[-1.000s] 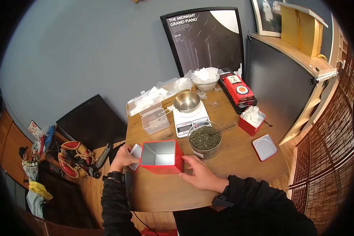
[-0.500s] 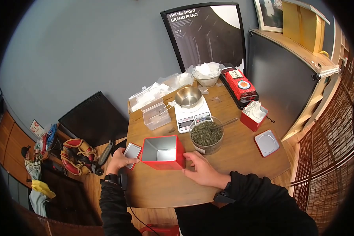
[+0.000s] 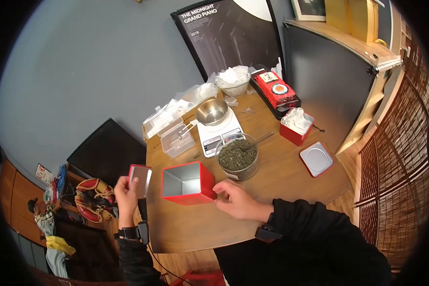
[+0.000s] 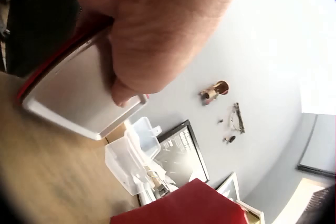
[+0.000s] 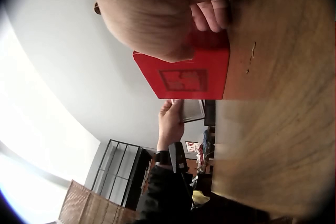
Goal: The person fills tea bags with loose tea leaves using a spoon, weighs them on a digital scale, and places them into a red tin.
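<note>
A thumb lies on the pale face of a square red-rimmed lid [image 3: 142, 180], its fingers behind, as a person's left hand [image 3: 125, 194] pinches it by the edge and holds it tilted near the wooden table's [image 3: 190, 231] left side. Gripping near the rim leaves most of the lid's face uncovered. The right hand [image 3: 238, 202] grasps nothing: its fingers bend loosely and lie against the right wall of an open red tin [image 3: 206, 183], probably to steady it.

The tin stands at the front of the table between both hands, its silvery interior in view, apparently placed there for easy reach from either side. Just beyond its right far corner sits a clear bowl [image 3: 248, 174] of dried leaves [image 3: 235, 153], a spoon [image 3: 264, 138] leaning in it with the handle toward the right, handy for that arm.

Behind, a white scale [image 3: 224, 135] carries a steel bowl [image 3: 212, 112], likely there for weighing, next to an open plastic box [image 3: 178, 141]. Farther right, a second red tin [image 3: 291, 136] holds bunched white material [image 3: 295, 120]; another lid [image 3: 316, 159] lies flat beside it, seemingly keeping the pair together.
</note>
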Demonstrator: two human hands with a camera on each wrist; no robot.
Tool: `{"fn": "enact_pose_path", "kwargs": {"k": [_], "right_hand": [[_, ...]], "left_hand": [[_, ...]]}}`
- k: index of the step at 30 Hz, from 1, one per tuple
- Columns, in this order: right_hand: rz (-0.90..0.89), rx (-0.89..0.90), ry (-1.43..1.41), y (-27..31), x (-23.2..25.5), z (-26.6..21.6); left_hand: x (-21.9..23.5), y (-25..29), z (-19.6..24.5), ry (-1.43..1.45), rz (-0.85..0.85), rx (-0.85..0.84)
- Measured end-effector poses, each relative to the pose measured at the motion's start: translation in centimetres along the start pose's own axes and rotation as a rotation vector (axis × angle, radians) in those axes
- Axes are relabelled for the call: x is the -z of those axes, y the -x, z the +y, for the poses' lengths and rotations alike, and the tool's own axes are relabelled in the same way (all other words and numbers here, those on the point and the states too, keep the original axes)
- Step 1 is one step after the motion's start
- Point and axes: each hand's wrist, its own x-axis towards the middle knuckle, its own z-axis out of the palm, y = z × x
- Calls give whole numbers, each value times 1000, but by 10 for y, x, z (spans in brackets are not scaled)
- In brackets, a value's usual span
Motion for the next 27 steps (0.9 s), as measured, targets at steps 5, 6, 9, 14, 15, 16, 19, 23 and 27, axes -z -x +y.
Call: {"fn": "enact_pose_path", "kwargs": {"k": [5, 6, 9, 14, 15, 16, 19, 23, 27], "right_hand": [[190, 218, -205, 2, 4, -2], [178, 211, -209, 2, 4, 0], [255, 137, -447, 11, 18, -4], [268, 113, -668, 15, 41, -4], [229, 93, -765, 14, 45, -4], [190, 74, -863, 13, 48, -3], [110, -108, -341, 8, 50, -4], [-42, 94, 338, 3, 44, -21], [-221, 83, 776, 4, 40, -3]], "left_hand": [[-10, 15, 81, 28, 7, -294], [-14, 18, 92, -86, 19, -428], [-25, 21, 113, -314, -65, -774], [-40, 26, 111, -342, -116, -871], [-42, 29, 112, -327, -123, -855], [-42, 30, 113, -325, -118, -851], [-43, 34, 112, -336, -139, -829], [-40, 34, 112, -366, -229, -748], [-38, 33, 114, -429, -319, -670]]}}
